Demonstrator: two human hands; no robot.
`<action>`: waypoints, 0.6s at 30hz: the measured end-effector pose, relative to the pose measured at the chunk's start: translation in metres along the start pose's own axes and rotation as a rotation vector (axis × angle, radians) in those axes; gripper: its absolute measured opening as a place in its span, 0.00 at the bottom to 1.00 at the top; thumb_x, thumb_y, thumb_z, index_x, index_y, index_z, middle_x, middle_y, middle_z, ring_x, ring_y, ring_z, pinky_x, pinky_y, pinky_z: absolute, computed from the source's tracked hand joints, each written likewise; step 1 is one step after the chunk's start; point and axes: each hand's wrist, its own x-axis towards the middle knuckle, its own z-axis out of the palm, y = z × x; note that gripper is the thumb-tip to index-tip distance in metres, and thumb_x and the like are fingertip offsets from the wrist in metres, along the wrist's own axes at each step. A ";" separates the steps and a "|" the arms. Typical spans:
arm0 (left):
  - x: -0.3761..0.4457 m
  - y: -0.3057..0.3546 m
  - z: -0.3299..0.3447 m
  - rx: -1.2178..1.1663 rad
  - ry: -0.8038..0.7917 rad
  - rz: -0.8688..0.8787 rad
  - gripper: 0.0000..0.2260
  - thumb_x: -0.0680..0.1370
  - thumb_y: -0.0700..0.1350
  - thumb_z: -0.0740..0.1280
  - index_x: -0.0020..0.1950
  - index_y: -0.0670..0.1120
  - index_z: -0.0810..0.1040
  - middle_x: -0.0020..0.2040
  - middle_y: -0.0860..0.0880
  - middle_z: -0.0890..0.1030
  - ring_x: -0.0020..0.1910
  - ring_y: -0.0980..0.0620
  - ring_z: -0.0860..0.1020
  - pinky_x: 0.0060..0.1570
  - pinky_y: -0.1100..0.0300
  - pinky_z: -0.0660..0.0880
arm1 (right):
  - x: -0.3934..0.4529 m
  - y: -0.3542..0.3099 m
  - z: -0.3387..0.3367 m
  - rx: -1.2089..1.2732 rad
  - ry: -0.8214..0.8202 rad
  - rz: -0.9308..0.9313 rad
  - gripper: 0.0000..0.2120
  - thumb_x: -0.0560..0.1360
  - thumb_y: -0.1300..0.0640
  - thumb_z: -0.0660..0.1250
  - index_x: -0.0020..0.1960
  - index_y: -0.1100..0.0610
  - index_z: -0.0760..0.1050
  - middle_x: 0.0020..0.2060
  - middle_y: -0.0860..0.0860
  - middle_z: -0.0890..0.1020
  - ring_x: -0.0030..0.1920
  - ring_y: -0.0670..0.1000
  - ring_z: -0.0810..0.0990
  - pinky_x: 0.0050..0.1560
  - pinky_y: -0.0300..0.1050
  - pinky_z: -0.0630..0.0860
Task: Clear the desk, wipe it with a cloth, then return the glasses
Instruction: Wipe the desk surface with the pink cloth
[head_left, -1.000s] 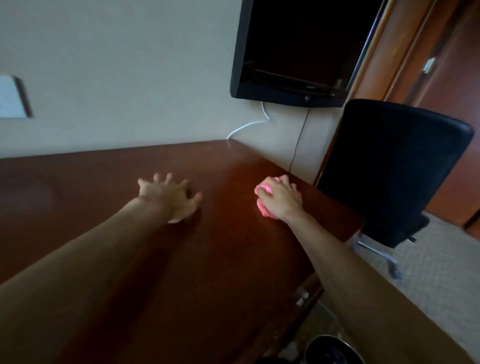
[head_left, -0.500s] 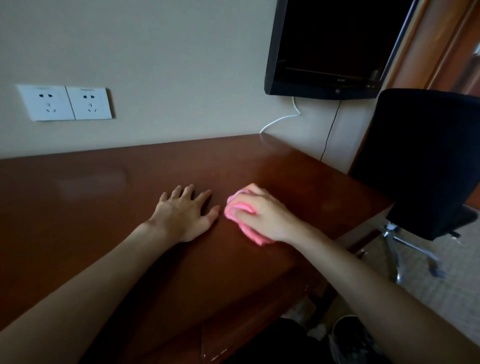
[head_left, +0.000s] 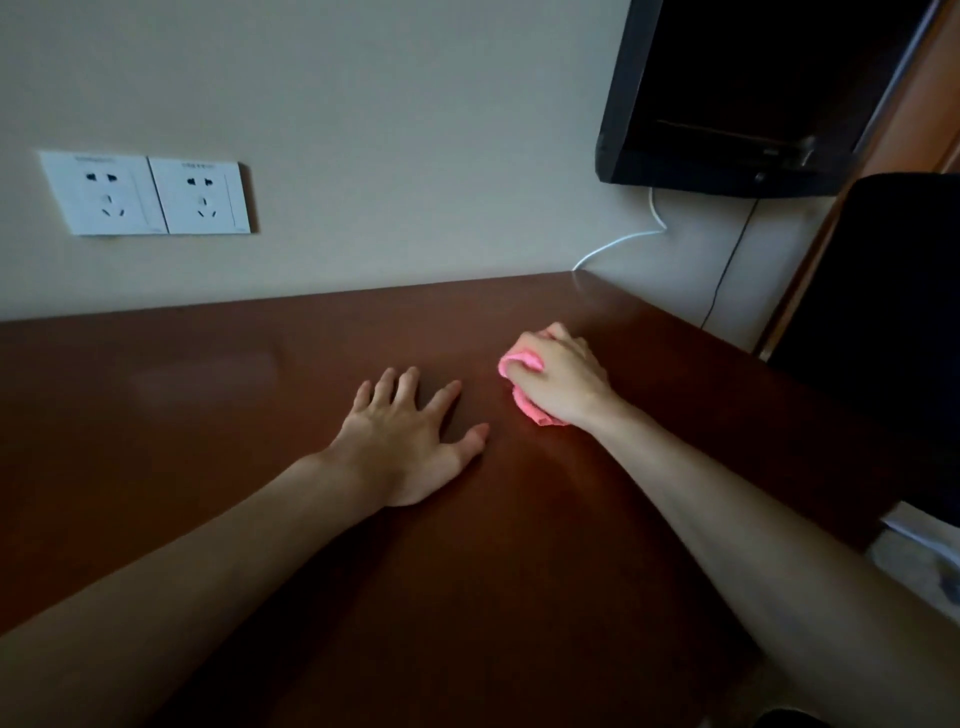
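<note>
Pink cloth (head_left: 522, 384), soft and light, bunches under right hand (head_left: 558, 379), fingers (head_left: 569, 343) curled round it near worktop (head_left: 208, 467) far right corner; grip wadded top. Left hand (head_left: 405, 441) flat, splayed, empty.

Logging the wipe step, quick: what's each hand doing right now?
Left hand: open, fingers spread flat on the desk.
Right hand: holding the pink cloth bunched against the desk.

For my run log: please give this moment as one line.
step: wiping | right hand: grips pink cloth on desk | left hand: flat on desk
</note>
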 end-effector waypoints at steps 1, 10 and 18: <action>0.001 0.000 0.001 -0.006 0.010 0.006 0.36 0.78 0.73 0.41 0.83 0.60 0.45 0.84 0.43 0.46 0.82 0.42 0.43 0.80 0.43 0.43 | 0.010 0.002 0.003 0.041 -0.028 -0.053 0.12 0.73 0.38 0.60 0.48 0.40 0.78 0.51 0.44 0.78 0.58 0.50 0.75 0.61 0.51 0.74; 0.001 0.001 0.006 -0.051 0.049 0.015 0.35 0.78 0.73 0.41 0.83 0.61 0.43 0.84 0.45 0.43 0.82 0.44 0.40 0.80 0.45 0.39 | 0.077 -0.037 0.031 0.201 -0.092 -0.120 0.07 0.72 0.42 0.65 0.45 0.41 0.80 0.52 0.44 0.76 0.48 0.51 0.81 0.53 0.49 0.78; -0.009 0.006 -0.005 -0.044 0.079 -0.013 0.39 0.78 0.73 0.45 0.84 0.55 0.47 0.84 0.46 0.50 0.83 0.45 0.47 0.80 0.48 0.45 | 0.010 -0.021 0.000 0.180 -0.107 -0.282 0.11 0.73 0.41 0.69 0.51 0.45 0.82 0.53 0.44 0.76 0.54 0.48 0.80 0.55 0.47 0.76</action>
